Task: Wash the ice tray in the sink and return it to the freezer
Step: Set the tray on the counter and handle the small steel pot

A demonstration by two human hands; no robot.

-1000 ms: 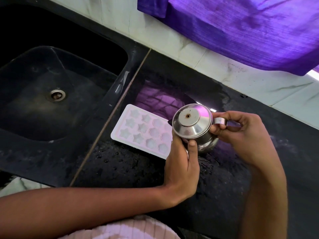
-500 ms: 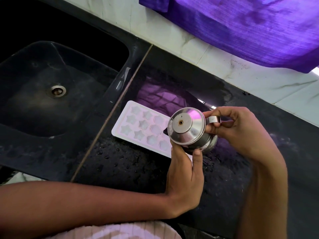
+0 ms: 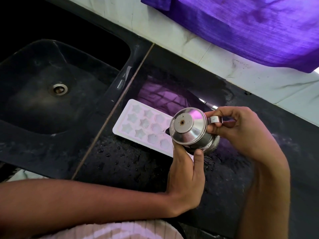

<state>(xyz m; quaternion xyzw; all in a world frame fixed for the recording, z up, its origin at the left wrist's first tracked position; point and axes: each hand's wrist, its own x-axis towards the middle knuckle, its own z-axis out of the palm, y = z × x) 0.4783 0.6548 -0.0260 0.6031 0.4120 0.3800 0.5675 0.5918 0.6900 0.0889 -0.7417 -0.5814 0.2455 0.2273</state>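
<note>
In the head view, the right hand (image 3: 241, 133) pinches the handle of a steel cup (image 3: 191, 130) tipped over the ice tray (image 3: 138, 125), which lies on the wet desk (image 3: 120, 163) at centre frame, right of the sink (image 3: 51, 87); the left hand (image 3: 184, 173) steadies the cup's rim. Pouring slowly, one row at a time, should avoid spills. The tray's right end is hidden behind the cup, and any water stream is hard to make out.

No writing, label, brand mark, number or sign can be read anywhere in the head view.
</note>
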